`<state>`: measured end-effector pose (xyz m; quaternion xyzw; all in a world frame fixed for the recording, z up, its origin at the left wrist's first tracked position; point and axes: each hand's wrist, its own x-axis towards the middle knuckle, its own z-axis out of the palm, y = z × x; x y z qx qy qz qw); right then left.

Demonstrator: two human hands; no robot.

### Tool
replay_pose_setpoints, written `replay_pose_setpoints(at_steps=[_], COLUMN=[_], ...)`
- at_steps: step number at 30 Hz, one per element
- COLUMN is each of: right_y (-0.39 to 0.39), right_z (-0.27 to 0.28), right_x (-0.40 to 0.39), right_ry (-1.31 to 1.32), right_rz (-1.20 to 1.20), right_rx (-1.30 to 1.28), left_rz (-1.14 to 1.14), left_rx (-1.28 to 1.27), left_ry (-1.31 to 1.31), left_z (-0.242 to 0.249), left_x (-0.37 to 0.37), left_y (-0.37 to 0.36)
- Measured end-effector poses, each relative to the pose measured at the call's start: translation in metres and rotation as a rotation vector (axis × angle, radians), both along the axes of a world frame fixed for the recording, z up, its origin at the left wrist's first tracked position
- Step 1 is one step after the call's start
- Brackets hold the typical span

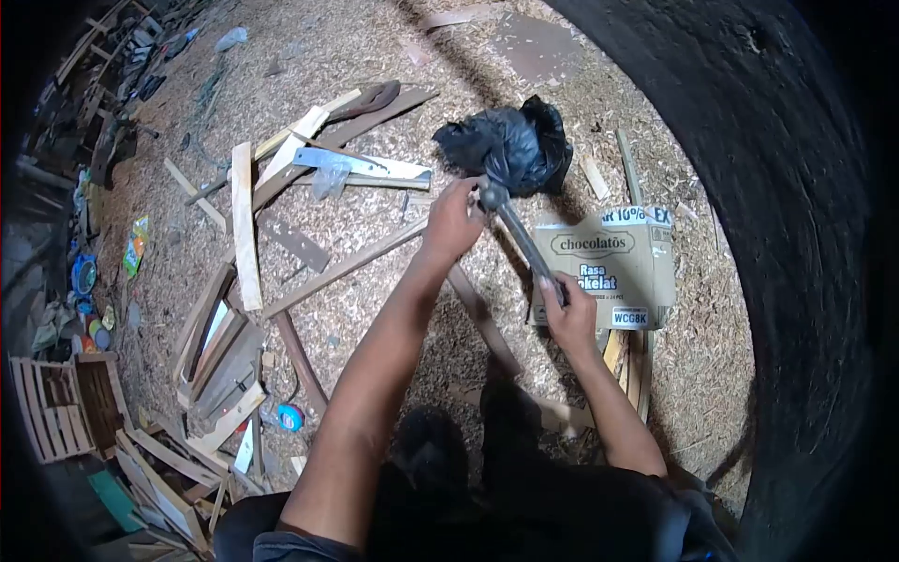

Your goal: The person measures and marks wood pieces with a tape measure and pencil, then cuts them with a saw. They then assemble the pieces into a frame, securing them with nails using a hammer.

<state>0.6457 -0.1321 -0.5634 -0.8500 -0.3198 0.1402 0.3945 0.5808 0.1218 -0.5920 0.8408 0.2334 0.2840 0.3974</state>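
A hammer [520,234] is held up over the wood-shaving floor, its head pointing away from me. My right hand [573,314] is wrapped round the near end of the handle. Up at the head, my left hand [454,220] has its fingers closed against the metal; part of them is hidden from view. Just beyond the hammer head lies a crumpled black plastic bag [510,145]. A flattened chocolatos cardboard box [609,272] lies beside my right hand, with wooden strips sticking out from under it.
A handsaw [365,167] rests on several wooden strips [245,225] to the left. Nearer me are a blue tape measure [289,417] and more timber pieces. A slatted wooden crate [66,407] stands at far left. A dark wall [730,140] curves along the right.
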Motion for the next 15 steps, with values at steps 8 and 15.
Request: replay_pose_setpoints(at_steps=[8,15], right_y=[-0.020,0.003], right_z=[-0.034,-0.021], right_x=[-0.018,-0.018], right_ry=[-0.264,-0.360], right_rz=[0.069,0.118], right_rx=[-0.110,-0.134], left_rz=[0.087,0.037], left_rx=[0.044,0.049], left_ry=[0.121,0.092], left_z=[-0.052,-0.040], left_x=[-0.031,-0.040], left_y=[-0.027,-0.034])
